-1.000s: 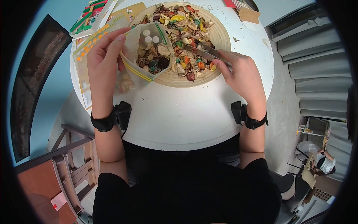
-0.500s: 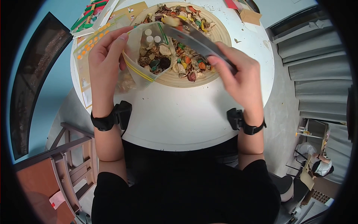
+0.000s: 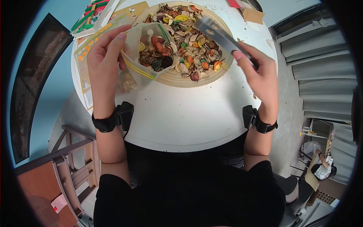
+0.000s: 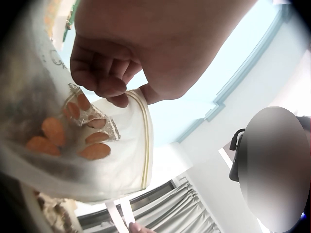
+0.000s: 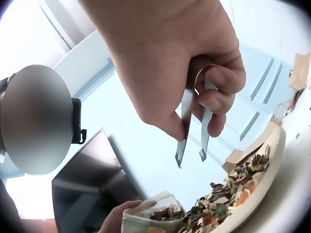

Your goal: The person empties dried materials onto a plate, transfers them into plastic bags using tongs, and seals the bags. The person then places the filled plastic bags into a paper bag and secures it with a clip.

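Note:
In the head view my left hand [image 3: 104, 60] pinches the rim of a clear zip bag [image 3: 141, 72], holding its mouth open. Dried potpourri pieces [image 3: 159, 47] lie inside the bag, some orange-red. My right hand [image 3: 261, 73] grips metal tongs [image 3: 221, 37], raised over the right side of a round wooden plate [image 3: 210, 81]. Loose potpourri [image 3: 185, 36] in yellow, orange, green and brown covers the plate. The right wrist view shows the tong tips spread apart with nothing between them. Orange round dots [image 4: 53, 131] show on the bag's side in the left wrist view.
Another bag with orange dots [image 3: 85, 53] lies flat at the left of the white table [image 3: 177, 121]. A white tray with green and red pieces [image 3: 90, 20] stands behind it. A cardboard box [image 3: 252, 16] sits at the back right. Crumbs dot the tabletop.
The tongs rose from the potpourri to the bag's mouth with a piece, then moved back right, emptied. Orange-red pieces now show in the bag. The left hand stayed nearly still.

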Demonstrator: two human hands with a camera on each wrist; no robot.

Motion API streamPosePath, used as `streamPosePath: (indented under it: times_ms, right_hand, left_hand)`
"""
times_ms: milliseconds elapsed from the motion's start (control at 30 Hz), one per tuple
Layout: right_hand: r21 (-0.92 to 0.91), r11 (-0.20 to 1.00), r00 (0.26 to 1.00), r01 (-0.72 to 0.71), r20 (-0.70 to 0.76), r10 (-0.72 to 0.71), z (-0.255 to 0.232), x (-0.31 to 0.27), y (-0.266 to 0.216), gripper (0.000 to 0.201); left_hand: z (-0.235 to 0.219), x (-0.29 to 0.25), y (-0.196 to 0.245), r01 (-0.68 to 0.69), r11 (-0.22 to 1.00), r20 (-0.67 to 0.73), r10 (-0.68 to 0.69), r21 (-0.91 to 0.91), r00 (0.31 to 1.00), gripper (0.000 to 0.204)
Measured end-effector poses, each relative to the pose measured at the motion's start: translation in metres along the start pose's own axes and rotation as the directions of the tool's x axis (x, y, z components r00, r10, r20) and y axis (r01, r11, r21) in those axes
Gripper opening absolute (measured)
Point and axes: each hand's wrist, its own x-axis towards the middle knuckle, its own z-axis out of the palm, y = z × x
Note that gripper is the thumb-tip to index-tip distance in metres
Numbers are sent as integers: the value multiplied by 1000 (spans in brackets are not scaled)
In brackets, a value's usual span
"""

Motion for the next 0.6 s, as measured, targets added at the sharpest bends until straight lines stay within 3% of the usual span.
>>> streamPosePath:
  times_ms: [100, 433, 600]
  right_hand:
    - [-23, 1000, 994, 19, 110, -17, 12, -4, -11, 34]
    - [-153, 987, 975, 44, 224, -9, 28, -4, -45, 38]
    - [-125, 990, 984, 58, 172, -36, 34, -5, -50, 38]
  left_hand:
    - [0, 1, 0, -8, 1000, 7, 8, -5, 1000, 27]
    - [-2, -4, 6, -12, 997, 47, 16, -80, 999, 27]
    - [-10, -1, 3, -17, 987, 75, 29, -161, 997, 27]
